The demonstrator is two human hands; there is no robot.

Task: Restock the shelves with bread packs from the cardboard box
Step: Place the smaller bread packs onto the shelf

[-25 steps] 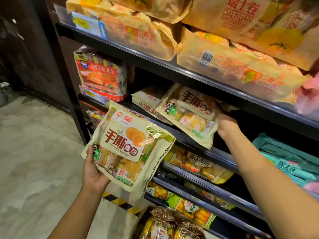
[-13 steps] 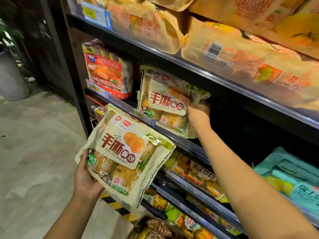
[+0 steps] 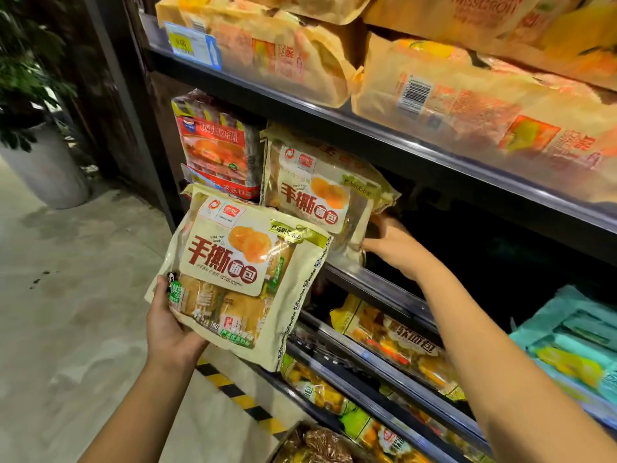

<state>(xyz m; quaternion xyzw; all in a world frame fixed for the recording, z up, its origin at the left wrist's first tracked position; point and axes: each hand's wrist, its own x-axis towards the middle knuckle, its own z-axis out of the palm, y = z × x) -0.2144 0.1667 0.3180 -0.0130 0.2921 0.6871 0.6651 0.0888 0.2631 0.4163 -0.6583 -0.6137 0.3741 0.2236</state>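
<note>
My left hand held one bread pack by its lower left corner, the thumb on the front and the other fingers closed behind it. This pack was in the air in front of the shelves, upright and a little tilted, its printed face toward me. It covered the lower left corner of a second bread pack of the same kind.

The second pack stood upright on the middle shelf, near the front edge. My right hand was at its lower right edge, the fingers bent and touching the wrapper. I could not tell if they were really pinching the pack or only pressing against its side. Just beside it on the left stood a red pack, also upright, and the two seemed to touch. To the right of my hand the shelf was dark, and I could not see what was inside.

On the top shelf lay big yellow-brown bags in a pile, with a price label at the front edge. On the lower shelves I saw more colourful packs, and at the far right some turquoise packs. At the left, on the floor, was a grey pot with a green plant.
</note>
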